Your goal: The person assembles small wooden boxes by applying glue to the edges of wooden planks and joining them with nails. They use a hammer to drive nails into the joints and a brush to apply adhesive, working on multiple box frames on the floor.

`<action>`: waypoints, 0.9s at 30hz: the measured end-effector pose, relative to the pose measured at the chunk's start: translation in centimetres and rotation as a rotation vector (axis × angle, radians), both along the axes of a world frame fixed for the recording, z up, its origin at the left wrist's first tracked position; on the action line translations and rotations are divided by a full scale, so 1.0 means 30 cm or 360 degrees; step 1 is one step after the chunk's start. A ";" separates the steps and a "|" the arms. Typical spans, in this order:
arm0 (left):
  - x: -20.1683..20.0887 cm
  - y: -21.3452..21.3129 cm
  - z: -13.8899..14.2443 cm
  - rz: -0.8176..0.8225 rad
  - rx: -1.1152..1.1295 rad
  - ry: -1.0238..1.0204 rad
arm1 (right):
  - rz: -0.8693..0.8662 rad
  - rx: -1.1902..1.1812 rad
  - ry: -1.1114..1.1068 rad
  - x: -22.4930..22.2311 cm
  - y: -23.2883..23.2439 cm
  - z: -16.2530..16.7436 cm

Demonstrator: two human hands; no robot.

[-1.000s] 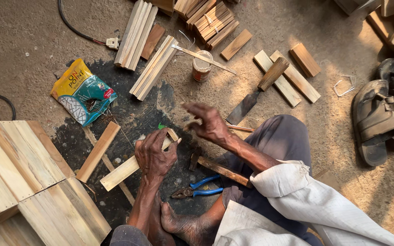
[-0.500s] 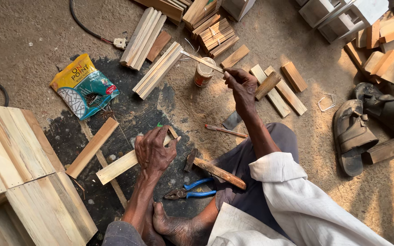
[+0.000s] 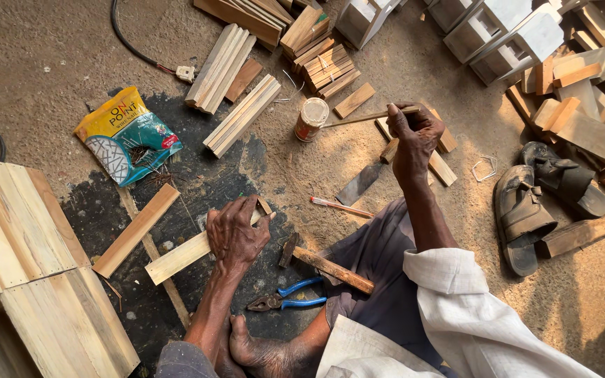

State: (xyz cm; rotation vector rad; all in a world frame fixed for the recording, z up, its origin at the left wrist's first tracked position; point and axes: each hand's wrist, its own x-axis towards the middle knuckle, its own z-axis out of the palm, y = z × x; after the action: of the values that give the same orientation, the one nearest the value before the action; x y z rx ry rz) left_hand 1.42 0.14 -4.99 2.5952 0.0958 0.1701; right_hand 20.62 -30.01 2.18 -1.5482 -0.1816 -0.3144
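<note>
Left hand (image 3: 236,236) flat, fingers spread, pressing wooden slat (image 3: 183,255) onto the floor | right hand (image 3: 411,133) up, fingers pinched around thin stick (image 3: 358,119) dipping into small tin (image 3: 311,119) | hammer (image 3: 327,264), blue-handled pliers (image 3: 285,297) beside the knee

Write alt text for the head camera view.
Seated on the ground, a person presses the left hand on a pale wooden slat while the right hand holds a thin wooden stick reaching a small round tin.
</note>
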 end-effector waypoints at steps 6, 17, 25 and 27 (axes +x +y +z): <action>0.006 -0.008 -0.014 0.0019 -0.0078 0.0082 | 0.0053 -0.0326 -0.0246 0.018 0.074 0.009; 0.010 -0.013 -0.047 -0.0007 -0.0060 -0.0020 | 0.0209 -0.0864 -0.0371 0.078 0.236 0.034; 0.007 -0.015 -0.042 -0.0008 -0.0046 -0.0065 | 0.0281 -0.1042 -0.0339 0.079 0.267 0.032; 0.007 -0.015 -0.037 -0.0023 -0.0077 -0.0036 | 0.0288 -0.0993 -0.0369 0.083 0.259 0.027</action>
State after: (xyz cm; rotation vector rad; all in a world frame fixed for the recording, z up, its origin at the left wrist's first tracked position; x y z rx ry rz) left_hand 1.63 -0.31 -6.11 2.5445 0.0719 0.1892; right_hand 23.11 -22.26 2.99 -2.0899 -0.6457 -0.3090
